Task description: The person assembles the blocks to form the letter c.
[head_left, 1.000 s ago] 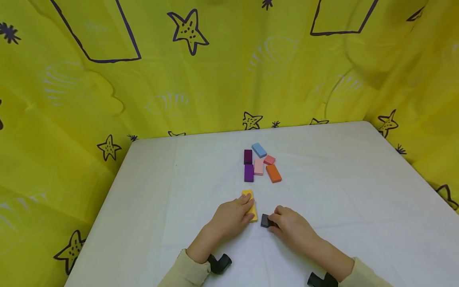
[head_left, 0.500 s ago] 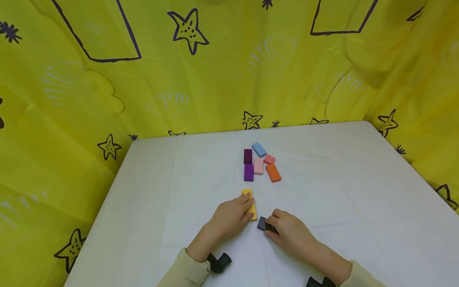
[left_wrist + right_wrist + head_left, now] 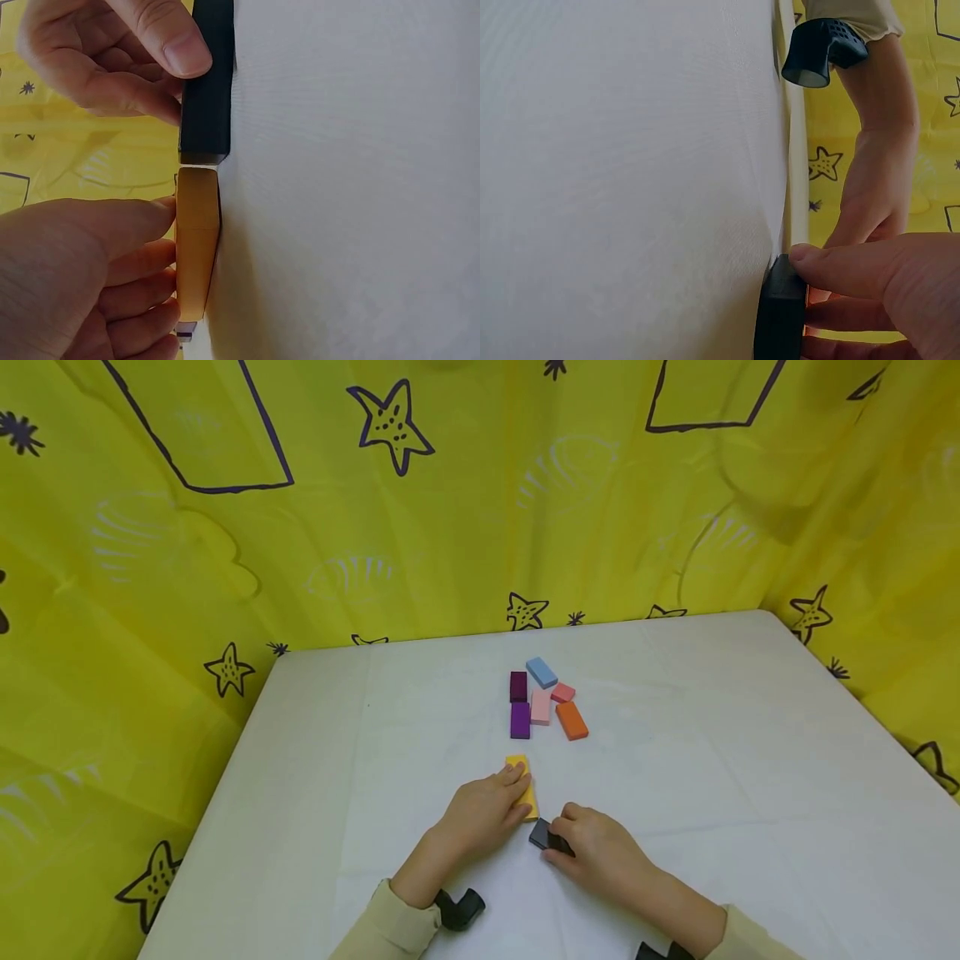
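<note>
Nearest, cream sleeves (image 3: 390, 927) reach in over the near side of the white worktop (image 3: 697, 735), each wrist bearing a black wrist mount (image 3: 461, 910). Next come both hands, about midway between the worktop's left and right edges.

The right hand (image 3: 600, 843) pinches the black block (image 3: 540, 833) between thumb and fingers, leaving the block's far-left end bare. That block slants toward the left hand, low over the worktop; whether it rests there I cannot tell. Its bare end faces the near end of the yellow block (image 3: 531, 806), just beside it, with a thin pale line between the two in the left wrist view.

The left hand (image 3: 483, 810) lies over the yellow block, its fingers extended and pressing from above rather than wrapped round. The yellow block lies flat, its long side pointing roughly at the far edge.

Farther on, a loose cluster lies nearer the far edge: purple block (image 3: 521, 721) and orange block (image 3: 572, 721), with the pink block (image 3: 541, 707) between them, then the coral block (image 3: 563, 693), the maroon block (image 3: 518, 687) end-on beyond the purple one, and the blue block (image 3: 542, 672) farthest.

Behind the far edge hangs a yellow curtain (image 3: 465, 527) printed with dark starfish.
</note>
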The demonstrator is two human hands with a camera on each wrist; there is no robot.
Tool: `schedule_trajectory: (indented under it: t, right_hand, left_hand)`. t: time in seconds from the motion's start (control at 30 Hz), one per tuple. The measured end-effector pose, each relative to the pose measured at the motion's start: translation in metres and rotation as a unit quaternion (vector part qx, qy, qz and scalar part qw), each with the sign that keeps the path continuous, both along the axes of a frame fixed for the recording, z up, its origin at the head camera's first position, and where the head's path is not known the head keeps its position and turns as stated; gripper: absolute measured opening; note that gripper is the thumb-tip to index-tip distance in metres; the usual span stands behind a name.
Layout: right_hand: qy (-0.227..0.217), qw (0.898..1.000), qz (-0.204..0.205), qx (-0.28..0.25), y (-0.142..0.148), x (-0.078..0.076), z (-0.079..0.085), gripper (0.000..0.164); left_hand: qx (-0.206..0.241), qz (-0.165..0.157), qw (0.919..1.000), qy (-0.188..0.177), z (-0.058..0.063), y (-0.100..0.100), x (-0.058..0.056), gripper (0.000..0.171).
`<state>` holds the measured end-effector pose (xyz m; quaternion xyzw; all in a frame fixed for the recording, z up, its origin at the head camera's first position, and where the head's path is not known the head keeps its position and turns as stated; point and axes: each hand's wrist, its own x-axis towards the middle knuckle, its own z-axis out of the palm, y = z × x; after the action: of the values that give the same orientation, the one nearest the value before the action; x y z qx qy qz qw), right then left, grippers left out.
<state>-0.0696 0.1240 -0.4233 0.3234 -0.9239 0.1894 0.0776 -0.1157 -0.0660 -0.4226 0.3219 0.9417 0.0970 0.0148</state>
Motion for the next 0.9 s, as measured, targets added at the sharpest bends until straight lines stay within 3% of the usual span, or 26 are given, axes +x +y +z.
schedule_trajectory:
  t: [0.6,0.9]
  right_hand:
    - [0.01,1.0,-0.022,-0.002,-0.0077,0.0029,-0.0038,0.026]
    - [-0.003,1.0,-0.024,-0.006,-0.0081,-0.0023,0.0031,0.025]
  left_hand:
    - [-0.003,0.003,1.0,-0.002,-0.0014,0.0008,-0.0008,0.045]
    - [-0.009,0.004,0.9999,-0.005,-0.0002,0.001,-0.0008,0.045]
